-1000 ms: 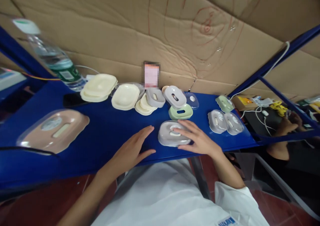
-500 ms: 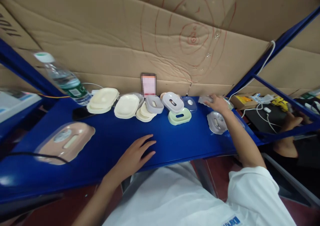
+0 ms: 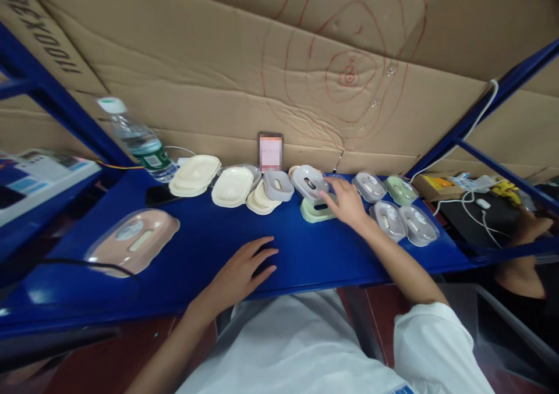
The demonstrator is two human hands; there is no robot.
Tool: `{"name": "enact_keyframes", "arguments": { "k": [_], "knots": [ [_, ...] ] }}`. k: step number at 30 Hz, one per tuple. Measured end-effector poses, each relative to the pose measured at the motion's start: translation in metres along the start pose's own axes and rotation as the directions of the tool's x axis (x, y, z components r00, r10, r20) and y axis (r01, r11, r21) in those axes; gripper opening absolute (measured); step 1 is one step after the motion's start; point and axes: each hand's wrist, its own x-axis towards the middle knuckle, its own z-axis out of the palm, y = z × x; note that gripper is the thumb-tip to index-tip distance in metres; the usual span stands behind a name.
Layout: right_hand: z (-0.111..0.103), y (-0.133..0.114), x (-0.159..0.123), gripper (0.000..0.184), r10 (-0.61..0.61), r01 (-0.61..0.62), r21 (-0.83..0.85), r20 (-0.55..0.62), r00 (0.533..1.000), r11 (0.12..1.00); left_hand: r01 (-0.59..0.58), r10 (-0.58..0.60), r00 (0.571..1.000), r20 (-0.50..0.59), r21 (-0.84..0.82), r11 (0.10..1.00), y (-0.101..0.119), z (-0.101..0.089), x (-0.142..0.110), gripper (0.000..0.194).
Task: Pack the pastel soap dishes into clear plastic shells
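Note:
My left hand [image 3: 242,269] lies flat and open on the blue shelf [image 3: 183,254], holding nothing. My right hand [image 3: 347,202] reaches over the light green soap dish [image 3: 315,210], fingers spread and touching it just right of the tilted grey dish [image 3: 308,181]. To its right stand a grey dish [image 3: 368,185], a green dish [image 3: 399,189] and two more grey dishes [image 3: 404,220]. Cream trays [image 3: 195,173] and a cream dish [image 3: 231,185] lie to the left, with a grey dish [image 3: 278,184] on cream lids.
A pink dish under a clear lid [image 3: 133,241] sits at the left front. A water bottle [image 3: 137,139] and a dark phone [image 3: 159,194] are at the back left. A cardboard wall [image 3: 279,62] backs the shelf. Another person's arm [image 3: 522,254] and cables are at right.
My right hand carried a grey dish to the far right, left it there, and came back to the green dish. The left hand stayed put.

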Motion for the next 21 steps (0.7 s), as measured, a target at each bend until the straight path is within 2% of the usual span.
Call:
{"name": "enact_keyframes", "arguments": {
  "k": [3, 6, 10, 16, 18, 21],
  "knots": [
    [0.018, -0.022, -0.006, 0.062, -0.094, 0.094, 0.008, 0.013, 0.996, 0.996, 0.001, -0.001, 1.000, -0.007, 0.002, 1.000, 0.001, 0.000, 0.000, 0.036],
    [0.034, -0.021, -0.012, 0.054, -0.111, 0.109, 0.055, 0.030, 0.993, 0.993, 0.006, -0.007, 1.000, -0.016, -0.008, 1.000, 0.003, -0.002, 0.000, 0.036],
    [0.043, -0.019, -0.021, 0.045, -0.098, 0.101, 0.128, -0.026, 0.995, 0.987, 0.008, -0.008, 1.000, -0.004, -0.003, 1.000, 0.006, -0.003, 0.000, 0.036],
    [0.030, -0.027, -0.027, 0.039, -0.159, 0.166, 0.153, -0.060, 0.985, 0.974, 0.018, -0.018, 1.000, 0.006, -0.008, 1.000, 0.007, -0.003, -0.002, 0.036],
    [0.021, -0.018, -0.024, 0.041, -0.126, 0.138, 0.118, -0.103, 0.987, 0.983, 0.019, -0.019, 1.000, 0.007, -0.015, 1.000, 0.007, -0.003, -0.002, 0.037],
    [0.013, 0.008, -0.017, 0.044, -0.016, 0.029, 0.063, -0.184, 0.983, 0.998, 0.010, -0.010, 1.000, 0.011, -0.024, 1.000, 0.005, -0.003, -0.002, 0.037]
  ]
}}
